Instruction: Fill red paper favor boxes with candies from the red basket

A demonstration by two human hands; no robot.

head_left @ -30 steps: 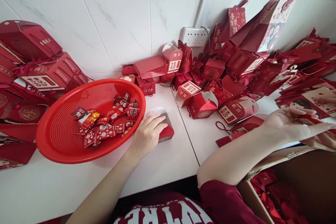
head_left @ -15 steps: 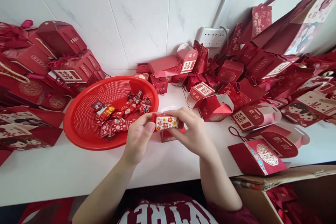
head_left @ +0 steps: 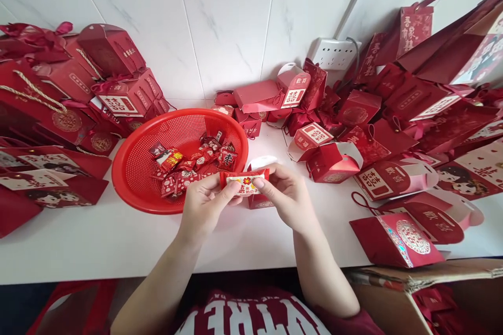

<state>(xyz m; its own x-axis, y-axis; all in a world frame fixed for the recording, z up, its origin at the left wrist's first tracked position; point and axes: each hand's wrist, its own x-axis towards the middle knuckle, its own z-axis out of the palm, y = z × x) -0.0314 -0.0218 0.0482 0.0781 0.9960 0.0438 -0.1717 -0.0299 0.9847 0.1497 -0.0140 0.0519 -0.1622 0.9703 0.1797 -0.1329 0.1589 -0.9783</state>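
"Over the counter [head_left: 239, 251], how are the fingers?"
"Left hand [head_left: 200, 207] and right hand [head_left: 293, 198] pinch the packet [head_left: 244, 186] between them, thumbs facing the wearer."
"Risk?"
"Pulling outward could split its wrapper; loose thumbs could drop it near the small box [head_left: 258, 202] behind."
"Room?"
"Basket [head_left: 118, 167] crowds the left; bare counter lies rightward, up to the emblem box [head_left: 397, 243]."

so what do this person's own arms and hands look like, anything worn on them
The left hand and right hand are bare: no gloves, rings, bracelets or watch show. Both forearms are uncovered too. A plain maroon sleeve shows by the right elbow, matching the maroon shirt with big white block letters across its front.
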